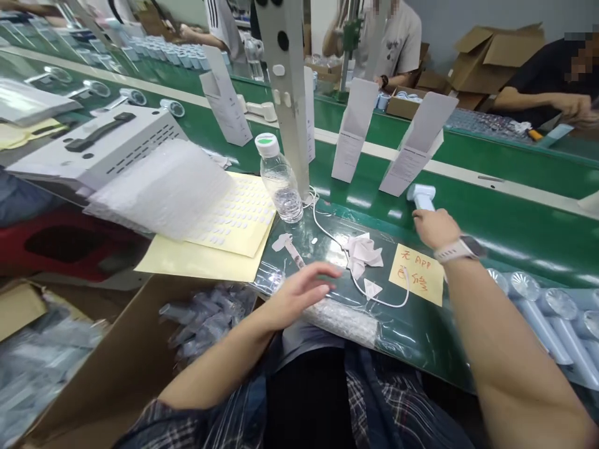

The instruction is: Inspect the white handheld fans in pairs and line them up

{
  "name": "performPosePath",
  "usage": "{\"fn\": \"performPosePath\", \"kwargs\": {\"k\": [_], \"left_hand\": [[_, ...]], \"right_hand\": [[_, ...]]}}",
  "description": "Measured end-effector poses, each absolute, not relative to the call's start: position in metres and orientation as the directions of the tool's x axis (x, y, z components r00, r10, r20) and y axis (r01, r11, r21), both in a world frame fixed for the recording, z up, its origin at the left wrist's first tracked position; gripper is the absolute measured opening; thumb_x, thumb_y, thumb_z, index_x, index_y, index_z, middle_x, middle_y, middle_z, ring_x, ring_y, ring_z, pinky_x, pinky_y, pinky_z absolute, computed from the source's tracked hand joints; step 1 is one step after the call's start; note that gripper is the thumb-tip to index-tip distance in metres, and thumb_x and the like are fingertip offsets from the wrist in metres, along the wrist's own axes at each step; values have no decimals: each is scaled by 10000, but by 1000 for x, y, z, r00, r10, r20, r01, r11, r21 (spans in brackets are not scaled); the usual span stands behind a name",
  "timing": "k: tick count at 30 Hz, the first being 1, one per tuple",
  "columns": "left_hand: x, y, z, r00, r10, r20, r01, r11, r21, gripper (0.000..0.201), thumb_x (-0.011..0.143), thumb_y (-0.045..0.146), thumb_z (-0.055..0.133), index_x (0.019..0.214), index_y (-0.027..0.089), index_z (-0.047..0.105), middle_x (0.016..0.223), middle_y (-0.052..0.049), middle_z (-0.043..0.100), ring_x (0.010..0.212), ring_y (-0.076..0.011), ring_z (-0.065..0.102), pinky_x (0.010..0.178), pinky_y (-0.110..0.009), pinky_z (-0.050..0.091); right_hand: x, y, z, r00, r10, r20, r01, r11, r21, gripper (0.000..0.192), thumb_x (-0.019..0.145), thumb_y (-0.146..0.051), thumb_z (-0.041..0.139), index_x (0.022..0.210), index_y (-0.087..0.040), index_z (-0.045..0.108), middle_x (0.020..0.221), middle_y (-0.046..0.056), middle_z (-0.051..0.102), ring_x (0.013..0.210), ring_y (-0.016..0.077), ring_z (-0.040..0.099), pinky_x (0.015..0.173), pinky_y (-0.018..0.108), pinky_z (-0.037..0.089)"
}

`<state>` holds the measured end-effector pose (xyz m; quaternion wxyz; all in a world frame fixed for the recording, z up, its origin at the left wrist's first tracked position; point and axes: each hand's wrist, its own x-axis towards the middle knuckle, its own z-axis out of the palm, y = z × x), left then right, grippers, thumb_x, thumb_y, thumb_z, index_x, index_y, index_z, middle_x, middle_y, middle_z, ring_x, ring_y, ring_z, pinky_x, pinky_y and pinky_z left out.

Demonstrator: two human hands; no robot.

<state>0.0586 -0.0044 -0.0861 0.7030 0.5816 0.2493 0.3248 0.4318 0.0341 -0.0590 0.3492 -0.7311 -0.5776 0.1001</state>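
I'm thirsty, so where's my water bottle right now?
In the head view, the water bottle stands upright left of centre on the green bench, against the white perforated post, its base touching the yellow sticker sheet.

Left hand (299,293) near, palm down, fingers spread and loosely extended. Right hand (433,226) reaches far right, arm stretched out, fingers curled forward, wrist straight.

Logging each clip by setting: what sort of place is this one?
Most likely a factory assembly or packing line. A long green conveyor belt carries upright white cartons, other people work along it, and rows of pale blue handheld devices lie beside the right hand, which reaches for a white one.
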Motion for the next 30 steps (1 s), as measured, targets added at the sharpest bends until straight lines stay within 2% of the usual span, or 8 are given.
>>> {"fn": "performPosePath", "kwargs": {"k": [2,5,8,10,13,18,22,30], "left_hand": [[88,-10,-93,747,658,-92,-230,386,893,383,962,453,733,1272,227,744,1404,-144,680,1234,-269,680,1132,-455,518],[137,-15,-97,786,587,-192,-384,708,593,447,944,489,755,1274,189,721,1411,-169,682,1282,-273,667,1161,-449,498],[168,-17,-92,757,593,-274,-450,777,441,436,822,445,890,1108,162,721,1143,-118,754,1028,-221,723,967,-376,587],[171,-19,-88,725,614,-310,-452,765,458,478,683,311,992,1033,169,698,1014,-59,749,873,-178,708,826,-330,596],[155,-19,-81,697,677,-235,-475,682,556,541,636,281,1021,1046,183,683,963,-27,739,841,-162,705,803,-313,586],[126,-17,-68,556,830,-35,-563,408,719,537,693,451,987,1034,200,655,999,-21,733,942,-193,724,947,-378,561],[125,-17,-62,548,835,-49,-586,426,690,603,729,430,949,1195,242,616,999,6,674,887,-176,682,877,-380,551],[136,-21,-63,602,798,24,-582,418,698,677,648,238,948,1178,240,527,932,35,615,788,-122,613,731,-293,514]], "right_hand": [[415,-12,-49,270,942,197,812,-113,-573,195,960,-275,685,862,-195,833,683,36,621,659,196,628,778,428,555],[374,-87,-34,119,976,184,894,-25,-448,355,1004,-303,520,1179,-288,829,1068,135,744,879,311,723,806,512,585],[341,-124,-35,45,994,99,817,20,-576,453,1036,-384,474,1447,-309,649,1249,134,747,1110,337,727,908,521,598],[336,-119,-47,242,970,19,763,-179,-622,449,1045,-429,464,1427,-225,584,1034,132,772,947,314,741,832,475,600],[342,-92,-71,460,888,15,755,-382,-533,230,986,-377,507,1033,-176,609,926,182,709,888,339,684,797,469,543],[321,-91,-80,238,969,-60,695,-213,-686,169,968,-389,530,899,-240,570,831,89,702,794,263,680,742,382,535],[293,-118,-70,30,980,-194,235,-196,-952,357,907,-557,703,1008,-215,687,685,14,685,657,215,661,673,352,550],[265,-131,-74,99,992,-72,-34,-69,-997,414,975,-606,688,842,-216,650,625,-5,647,602,162,621,628,299,519]]}}
